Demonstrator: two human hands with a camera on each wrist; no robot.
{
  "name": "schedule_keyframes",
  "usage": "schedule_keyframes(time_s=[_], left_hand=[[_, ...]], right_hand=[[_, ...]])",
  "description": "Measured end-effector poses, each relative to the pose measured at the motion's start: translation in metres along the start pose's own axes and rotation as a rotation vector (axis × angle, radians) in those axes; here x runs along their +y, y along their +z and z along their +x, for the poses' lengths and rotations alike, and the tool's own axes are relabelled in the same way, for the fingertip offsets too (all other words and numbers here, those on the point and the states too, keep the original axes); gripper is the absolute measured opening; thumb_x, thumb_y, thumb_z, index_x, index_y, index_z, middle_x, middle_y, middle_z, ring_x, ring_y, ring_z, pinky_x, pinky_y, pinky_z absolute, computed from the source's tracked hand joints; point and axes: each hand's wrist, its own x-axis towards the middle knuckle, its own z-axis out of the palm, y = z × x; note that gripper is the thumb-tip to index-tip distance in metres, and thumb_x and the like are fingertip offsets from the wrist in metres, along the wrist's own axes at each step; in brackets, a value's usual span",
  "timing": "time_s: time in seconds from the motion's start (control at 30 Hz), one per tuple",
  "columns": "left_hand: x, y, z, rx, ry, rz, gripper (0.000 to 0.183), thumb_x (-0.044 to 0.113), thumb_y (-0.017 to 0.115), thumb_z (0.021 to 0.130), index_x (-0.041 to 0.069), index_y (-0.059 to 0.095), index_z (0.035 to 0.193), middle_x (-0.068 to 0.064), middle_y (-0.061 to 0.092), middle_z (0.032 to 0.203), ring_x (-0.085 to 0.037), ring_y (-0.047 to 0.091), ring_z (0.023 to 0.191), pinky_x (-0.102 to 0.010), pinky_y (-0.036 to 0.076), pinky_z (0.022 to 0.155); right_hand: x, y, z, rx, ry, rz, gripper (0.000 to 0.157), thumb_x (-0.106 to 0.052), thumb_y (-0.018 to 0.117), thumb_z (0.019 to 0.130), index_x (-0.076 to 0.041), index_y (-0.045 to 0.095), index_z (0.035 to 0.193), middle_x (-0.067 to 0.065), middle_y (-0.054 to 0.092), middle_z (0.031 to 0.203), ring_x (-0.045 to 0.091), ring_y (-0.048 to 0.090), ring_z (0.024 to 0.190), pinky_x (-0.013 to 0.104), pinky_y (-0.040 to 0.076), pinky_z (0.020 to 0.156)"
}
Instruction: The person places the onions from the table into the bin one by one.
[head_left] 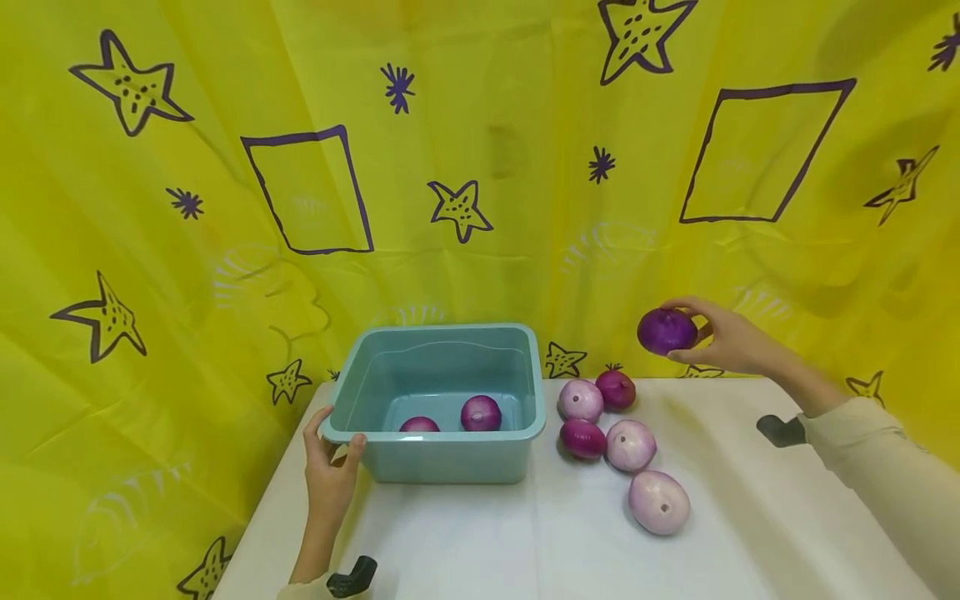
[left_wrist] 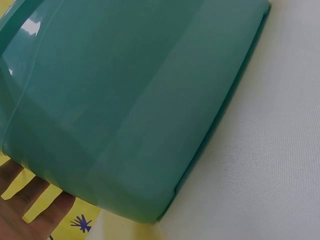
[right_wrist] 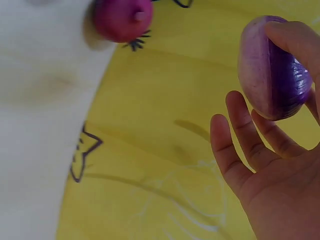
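My right hand (head_left: 723, 335) holds a purple onion (head_left: 666, 331) in the air above the table's back edge, thumb below and fingertips over the top in the head view. From the right wrist, this onion (right_wrist: 275, 70) looks two-toned, pale pink beside glossy dark purple, and several fingers are spread away from it. A teal plastic tub (head_left: 450, 460) stands on the table at centre left. My left hand (head_left: 332, 479) grips its front left corner, the thumb at the front rim. Inside the tub lie a purple onion (head_left: 481, 413) and another onion (head_left: 419, 424), partly hidden by the front wall.
Right of the tub, several onions sit grouped on the white table (head_left: 465, 542), among them a dark magenta onion (head_left: 616, 390) at the back and a pale onion (head_left: 659, 502) nearest me. A yellow curtain (head_left: 517, 100) with drawn stars hangs behind the table.
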Motion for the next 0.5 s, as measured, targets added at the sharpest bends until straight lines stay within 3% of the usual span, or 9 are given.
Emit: schedule_keyframes(time_s=[0.23, 0.5], left_hand=[[-0.002, 0.000, 0.001, -0.001, 0.001, 0.005, 0.069, 0.010, 0.066, 0.099, 0.017, 0.028, 0.156, -0.020, 0.042, 0.155, -0.047, 0.047, 0.135, -0.010, 0.046, 0.085], [-0.002, 0.000, 0.000, -0.001, 0.005, -0.002, 0.069, 0.009, 0.065, 0.099, 0.017, 0.028, 0.156, -0.020, 0.043, 0.155, -0.046, 0.048, 0.134, -0.010, 0.046, 0.084]], right_hand=[[-0.018, -0.020, 0.015, 0.015, 0.045, -0.013, 0.073, -0.018, 0.083, 0.087, -0.007, 0.046, 0.148, 0.029, 0.052, 0.136, 0.036, 0.068, 0.094, 0.029, 0.054, 0.069], [-0.029, -0.022, 0.022, 0.012, 0.056, -0.019, 0.072, -0.018, 0.085, 0.085, -0.010, 0.049, 0.147, 0.023, 0.055, 0.135, 0.034, 0.068, 0.094, 0.034, 0.054, 0.071]])
